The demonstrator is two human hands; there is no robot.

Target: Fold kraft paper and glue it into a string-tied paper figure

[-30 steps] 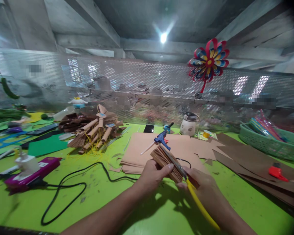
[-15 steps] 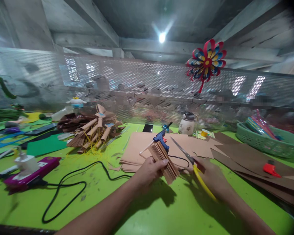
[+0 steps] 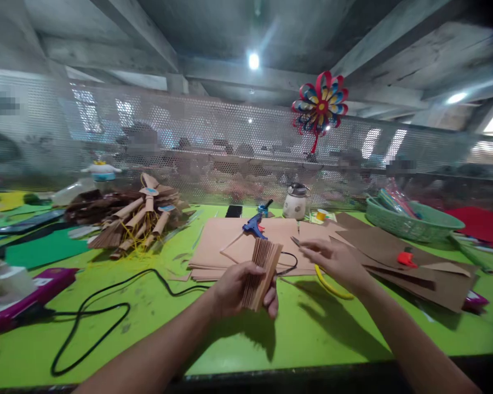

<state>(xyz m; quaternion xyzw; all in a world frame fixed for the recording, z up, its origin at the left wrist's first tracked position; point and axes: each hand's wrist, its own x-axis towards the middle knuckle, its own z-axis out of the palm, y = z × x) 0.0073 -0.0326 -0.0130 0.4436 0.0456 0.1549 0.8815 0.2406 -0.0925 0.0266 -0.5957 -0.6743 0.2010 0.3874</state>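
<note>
My left hand [image 3: 240,287] is closed around a stack of accordion-pleated brown paper [image 3: 259,276], thumb on its near face and fingertips showing at its right side. The folds stand nearly upright above the table. To the right, my right hand [image 3: 337,262] is closed on a pair of scissors with yellow handles [image 3: 331,285]. Only a short bit of the blade tip shows past the fingers, and the rest of the metal is hidden by the hand. A gap separates the scissors from the pleated paper. Just behind the paper lies a blue glue gun [image 3: 253,225].
Kraft paper sheets [image 3: 213,235] lie mid-table, with darker brown sheets [image 3: 378,246] to their right. Finished brown paper pieces [image 3: 137,213] pile up at left. A black cord [image 3: 107,295] loops across the green table [image 3: 156,350]. A green basket [image 3: 419,221] and a jar [image 3: 294,203] stand behind.
The pleated paper has turned more upright in my left hand. My right hand has swung the scissors so the long blades no longer show. The whole view has shifted to the right.
</note>
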